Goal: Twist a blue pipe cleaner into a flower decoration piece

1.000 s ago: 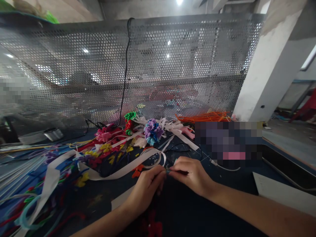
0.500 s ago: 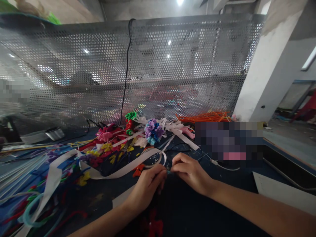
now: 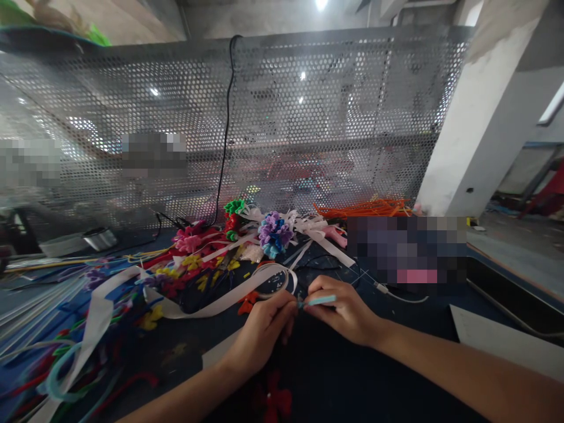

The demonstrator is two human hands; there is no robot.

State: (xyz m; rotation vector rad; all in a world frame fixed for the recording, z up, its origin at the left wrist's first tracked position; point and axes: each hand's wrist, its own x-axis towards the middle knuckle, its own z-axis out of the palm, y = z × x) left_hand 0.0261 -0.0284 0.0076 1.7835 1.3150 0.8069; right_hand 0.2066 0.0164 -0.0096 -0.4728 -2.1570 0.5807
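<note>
My left hand (image 3: 264, 326) is closed in a pinch near the table's front middle, its fingertips on a small light-blue bit between the hands. My right hand (image 3: 346, 311) is closed beside it, pinching a short light-blue pipe cleaner (image 3: 325, 300) whose free end points right across the fingers. The fingertips of both hands almost meet, so how the piece runs between them is partly hidden. Under my left wrist lies a dark red pipe-cleaner flower (image 3: 277, 400). An orange flower (image 3: 248, 302) and a loop of white ribbon (image 3: 282, 270) lie just beyond my left hand.
Purple and blue pipe-cleaner flowers (image 3: 274, 234) lie behind my hands. Loose pipe cleaners and a light-blue coil (image 3: 55, 376) crowd the left. Orange stems (image 3: 365, 208) lie at the back, before a perforated metal panel (image 3: 308, 117). A dark phone-like slab (image 3: 511, 299) is at right.
The light-blue pipe cleaner's free end now shows across my right fingers, pointing right. My right hand has turned slightly, while my left hand has stayed nearly in place.
</note>
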